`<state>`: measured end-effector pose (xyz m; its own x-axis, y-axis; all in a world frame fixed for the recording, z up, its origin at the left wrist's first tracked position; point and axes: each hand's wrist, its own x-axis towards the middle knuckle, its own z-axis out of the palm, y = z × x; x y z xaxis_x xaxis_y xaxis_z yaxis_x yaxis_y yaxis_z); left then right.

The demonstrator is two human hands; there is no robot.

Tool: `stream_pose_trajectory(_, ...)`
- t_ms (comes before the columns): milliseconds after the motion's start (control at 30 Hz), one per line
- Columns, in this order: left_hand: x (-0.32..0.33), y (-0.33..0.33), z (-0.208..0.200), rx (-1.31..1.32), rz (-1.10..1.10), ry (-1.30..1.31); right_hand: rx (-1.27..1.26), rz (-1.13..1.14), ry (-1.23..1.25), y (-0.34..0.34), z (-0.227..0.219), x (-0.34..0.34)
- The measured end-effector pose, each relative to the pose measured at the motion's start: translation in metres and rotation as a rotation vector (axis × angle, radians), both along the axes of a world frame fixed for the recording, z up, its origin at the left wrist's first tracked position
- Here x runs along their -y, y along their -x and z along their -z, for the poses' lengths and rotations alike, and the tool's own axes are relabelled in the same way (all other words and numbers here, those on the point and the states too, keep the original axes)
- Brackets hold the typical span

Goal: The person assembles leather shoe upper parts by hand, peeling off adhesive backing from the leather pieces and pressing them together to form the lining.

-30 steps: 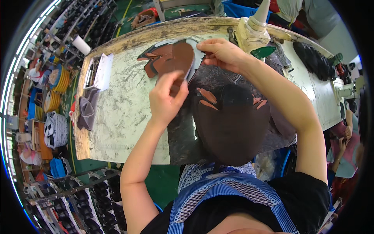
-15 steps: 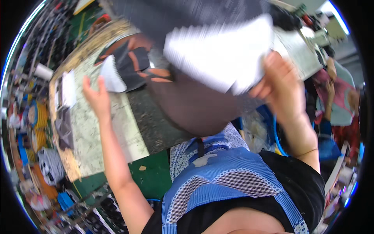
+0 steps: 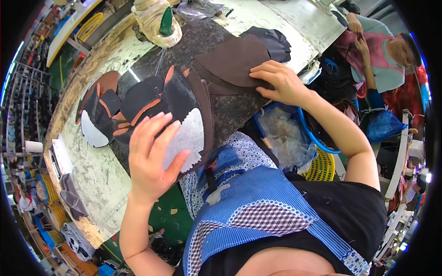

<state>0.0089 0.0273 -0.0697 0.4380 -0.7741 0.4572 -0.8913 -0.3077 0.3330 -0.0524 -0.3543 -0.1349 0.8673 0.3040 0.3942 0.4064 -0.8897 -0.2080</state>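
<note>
My left hand [image 3: 154, 152] hovers at or lightly touches a black leather piece [image 3: 182, 99] with a white saw-toothed backing [image 3: 189, 138]; its fingers are spread. That piece lies on the dark work board, a brown layer along its right edge. More black cut pieces with orange-brown edges [image 3: 147, 112] and a smaller white-backed piece [image 3: 94, 131] lie to the left. My right hand [image 3: 283, 85] rests at the right edge of a stack of brown leather pieces [image 3: 232, 60], fingers stretched over the top, thumb apart. Black pieces [image 3: 269, 41] lie behind that stack.
A glue-crusted cream pot [image 3: 154, 20] with a green tip stands at the far side of the dark board [image 3: 202, 34]. Below the table's right edge are a blue-rimmed bin [image 3: 317, 145] with plastic bags and a yellow basket [image 3: 324, 165]. A co-worker [image 3: 377, 60] sits at far right.
The black, white-backed piece my right hand carried now lies on the board under my left hand. My right hand has moved to the brown stack; my left has come inward.
</note>
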Motion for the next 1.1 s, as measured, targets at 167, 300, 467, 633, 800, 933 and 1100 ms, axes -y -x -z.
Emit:
stream_pose_trajectory(167, 0.060, -0.026, -0.025, -0.274, 0.114, 0.006, -0.054, -0.059, 0.134, -0.037, -0.007, 0.018)
stream_pose_trajectory(300, 0.150, -0.064, -0.009, 0.099, -0.035, 0.141, -0.291, -0.034, -0.404, -0.072, -0.063, 0.018)
stream_pose_trajectory(467, 0.182, -0.115, -0.034, -1.085, 0.085, 0.134, -0.327, 0.112, -0.894, -0.073, -0.095, 0.024)
stream_pose_trajectory(633, 0.201, -0.112, -0.014, -1.502, -0.065, 0.569, 0.064, 0.499, -0.804, -0.101, -0.076, -0.029)
stream_pose_trajectory(800, 0.201, -0.109, -0.011, -1.451, 0.189, 0.956, 0.430, 0.219, -0.825, -0.133, -0.060, -0.071)
stream_pose_trajectory(933, 0.189, -0.122, -0.030, -1.328, 0.017, 0.948, 0.610, 0.167, -0.998, -0.121, -0.094, -0.128)
stream_pose_trajectory(1100, 0.201, -0.091, -0.042, -1.315, -0.329, 1.031, 0.382, 0.168, -0.955, -0.150, -0.076, -0.085)
